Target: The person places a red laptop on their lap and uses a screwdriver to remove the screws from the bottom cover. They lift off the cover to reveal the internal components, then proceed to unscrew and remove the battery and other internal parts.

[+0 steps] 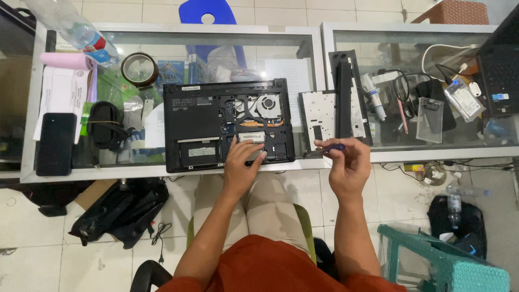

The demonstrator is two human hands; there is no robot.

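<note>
An opened laptop (228,124) lies bottom-up on the glass desk (178,32), its base cover off so the fan, the boards and a silvery memory module (251,137) show. The left hand (243,162) rests on the laptop's near edge, fingertips pressing on the module, its grip loosely curled and holding nothing that can be made out. Just right of the laptop, past its near right corner, the right hand (346,165) hovers over the desk's front edge, its grip closed around a slim screwdriver with a blue handle (334,147) that points left toward the laptop.

Right of the laptop lie a perforated metal plate (313,124) and a long black cover strip (345,97), touching each other. Further right are tangled cables, a white tube (374,97), a clear plastic drive case (430,120) and part of a second laptop (500,67) at the picture's edge. Left of the laptop sit a round magnifier (139,69), a coiled black strap (105,125), papers, a black phone (55,144) and a plastic bottle (75,27). Below the laptop's near edge are the person's knees, and on the tiled floor a black bag (121,211) to the left and a teal plastic chair (443,259) to the right.
</note>
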